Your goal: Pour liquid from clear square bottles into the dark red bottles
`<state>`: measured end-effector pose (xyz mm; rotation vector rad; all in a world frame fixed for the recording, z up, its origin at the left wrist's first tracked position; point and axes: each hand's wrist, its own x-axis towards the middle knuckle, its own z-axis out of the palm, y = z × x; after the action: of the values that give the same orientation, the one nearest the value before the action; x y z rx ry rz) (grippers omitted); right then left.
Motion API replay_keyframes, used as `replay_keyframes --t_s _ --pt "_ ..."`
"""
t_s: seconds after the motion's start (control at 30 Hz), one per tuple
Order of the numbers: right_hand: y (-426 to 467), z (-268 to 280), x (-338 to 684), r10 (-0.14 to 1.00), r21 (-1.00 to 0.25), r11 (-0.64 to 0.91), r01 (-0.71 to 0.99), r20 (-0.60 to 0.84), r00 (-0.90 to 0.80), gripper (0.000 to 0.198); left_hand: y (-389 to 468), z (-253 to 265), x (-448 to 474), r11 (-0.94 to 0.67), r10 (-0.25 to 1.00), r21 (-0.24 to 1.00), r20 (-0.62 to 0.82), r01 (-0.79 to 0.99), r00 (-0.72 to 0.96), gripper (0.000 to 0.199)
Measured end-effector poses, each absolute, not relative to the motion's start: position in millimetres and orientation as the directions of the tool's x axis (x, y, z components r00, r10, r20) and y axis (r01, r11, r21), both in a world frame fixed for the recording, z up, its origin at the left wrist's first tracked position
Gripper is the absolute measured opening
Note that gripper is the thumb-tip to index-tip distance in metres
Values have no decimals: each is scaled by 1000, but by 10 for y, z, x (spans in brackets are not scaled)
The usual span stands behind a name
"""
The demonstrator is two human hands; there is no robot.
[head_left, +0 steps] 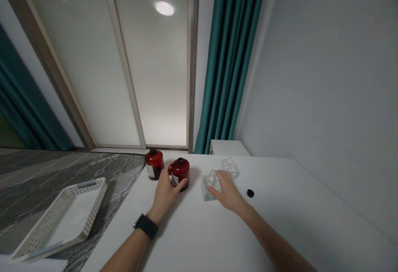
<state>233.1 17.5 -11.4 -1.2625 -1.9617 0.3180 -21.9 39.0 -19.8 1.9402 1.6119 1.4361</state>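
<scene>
My left hand (164,191), with a dark watch on its wrist, is closed around a dark red bottle (181,168). This bottle stands upright with its neck uncapped. Left of it is a second red bottle (154,162) with a black cap and a white label. My right hand (228,191) grips a clear, square glass bottle (210,188) with a rounded clear top, resting on the white table (192,239). Just behind my right fingers sits another clear glass bottle (232,166). A small black cap (250,193) lies on the table to the right.
At lower left, a white perforated basket (51,218) rests on a grey patterned surface (27,185) beside the table. Beyond the far table edge are a white cabinet (230,147), a teal curtain (224,77) and frosted sliding doors (158,77). A pale wall (326,89) borders the right side.
</scene>
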Motion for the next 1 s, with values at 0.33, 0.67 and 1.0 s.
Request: replay_keyframes --t_s 0.33,0.67,1.0 --pt "183 -469 2375 877 -708 474 523 435 -206 67 407 -275 -213 -338 822 684 549 647 -151 82" --pt "184 -452 2429 936 -813 353 462 298 -190 84 -37 -4 -13 -720 569 350 792 599 222 48" --pt "94 -346 2474 933 -907 297 300 208 -294 102 45 170 343 -665 745 562 453 491 490 42"
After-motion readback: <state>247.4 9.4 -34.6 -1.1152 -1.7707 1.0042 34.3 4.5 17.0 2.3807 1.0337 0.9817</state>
